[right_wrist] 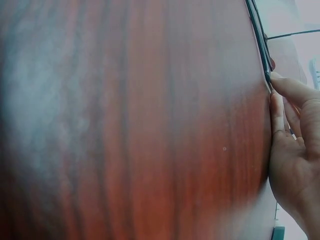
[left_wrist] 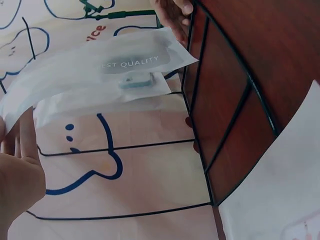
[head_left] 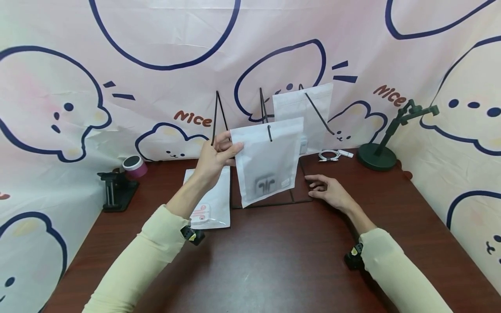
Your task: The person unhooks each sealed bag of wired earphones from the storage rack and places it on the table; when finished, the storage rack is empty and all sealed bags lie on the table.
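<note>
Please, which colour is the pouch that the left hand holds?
The pouch is white; the head view shows it best.

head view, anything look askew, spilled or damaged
The front pouch looks askew: its bottom edge slopes up to the right while the left hand pinches its left side. The back pouch tilts likewise. I see no spill or damage.

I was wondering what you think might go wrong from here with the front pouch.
The left hand pinches the front pouch near one upper corner only, so it might twist or slip off the black prong at its top. Tugging it could shift the thin wire rack, though the right hand is at its base. The rear pouch, hanging close behind, might get bumped.
</note>
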`<move>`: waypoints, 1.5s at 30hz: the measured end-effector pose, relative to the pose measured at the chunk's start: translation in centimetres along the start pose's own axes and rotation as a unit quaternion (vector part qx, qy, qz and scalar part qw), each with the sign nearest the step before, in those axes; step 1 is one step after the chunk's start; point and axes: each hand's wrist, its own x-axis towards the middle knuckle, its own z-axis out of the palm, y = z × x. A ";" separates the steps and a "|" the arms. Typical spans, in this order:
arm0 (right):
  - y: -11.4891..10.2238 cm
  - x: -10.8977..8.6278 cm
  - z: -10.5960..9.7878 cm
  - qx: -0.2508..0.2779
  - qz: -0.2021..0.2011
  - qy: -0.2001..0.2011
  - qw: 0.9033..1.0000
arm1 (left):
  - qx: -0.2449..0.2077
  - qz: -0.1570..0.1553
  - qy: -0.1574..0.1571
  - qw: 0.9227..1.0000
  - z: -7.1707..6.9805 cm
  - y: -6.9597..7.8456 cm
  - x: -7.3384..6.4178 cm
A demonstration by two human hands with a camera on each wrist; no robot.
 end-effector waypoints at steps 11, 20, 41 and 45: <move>0.1 0.1 -0.1 0.001 0.000 -0.002 1.000 | -0.015 -0.009 -0.020 1.000 0.4 0.5 -2.1; 0.1 0.0 0.0 -0.004 -0.003 -0.004 1.000 | -0.012 -0.021 -0.039 0.999 0.5 1.0 -3.9; 0.0 0.0 0.2 -0.015 -0.014 0.003 1.000 | 0.016 -0.012 0.012 1.000 -4.3 1.2 -8.1; 0.0 -0.1 0.2 -0.022 -0.012 0.004 1.000 | 0.020 0.001 0.026 0.999 -6.0 1.3 -9.2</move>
